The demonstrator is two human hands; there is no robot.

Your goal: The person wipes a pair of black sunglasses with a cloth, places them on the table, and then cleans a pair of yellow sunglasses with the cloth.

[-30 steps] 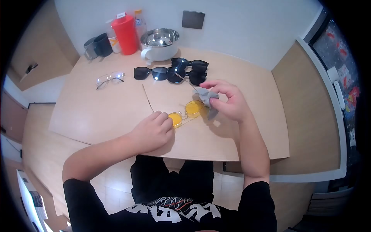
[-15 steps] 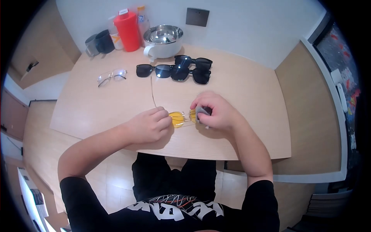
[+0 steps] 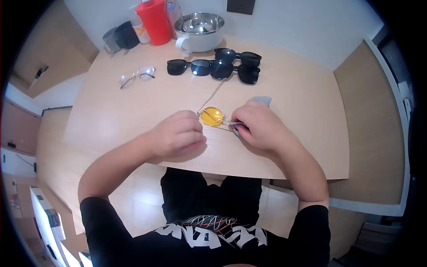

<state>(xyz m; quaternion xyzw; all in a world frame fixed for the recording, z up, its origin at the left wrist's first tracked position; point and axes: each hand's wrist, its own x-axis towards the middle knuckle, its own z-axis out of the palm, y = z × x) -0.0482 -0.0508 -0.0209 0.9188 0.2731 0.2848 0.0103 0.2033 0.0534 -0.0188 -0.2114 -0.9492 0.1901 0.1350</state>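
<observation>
The yellow-lensed glasses point(image 3: 212, 116) with a thin metal frame are between my hands, just above or on the table. My left hand point(image 3: 178, 133) is closed, fingers curled, at the left end of the frame; its fingertips are partly hidden. My right hand point(image 3: 260, 124) pinches the right lens through a grey cloth point(image 3: 262, 100), covering that lens. Part of the cloth sticks out beyond the knuckles. A thin strip, perhaps a temple arm, slants from the frame's left end towards the black sunglasses point(image 3: 222, 69).
Clear eyeglasses point(image 3: 138, 77) lie at the back left, beside several black sunglasses. Behind stand a white pot point(image 3: 200, 42) with a steel inside, a red container point(image 3: 154, 22), a dark mug point(image 3: 127, 35), a grey mug point(image 3: 111, 41) and bottles. The wooden table point(image 3: 307, 147) meets a right-hand panel.
The view has shifted, so the table's things sit further right and higher. The thin strip now slants to the right. More of the cloth shows beyond my right hand.
</observation>
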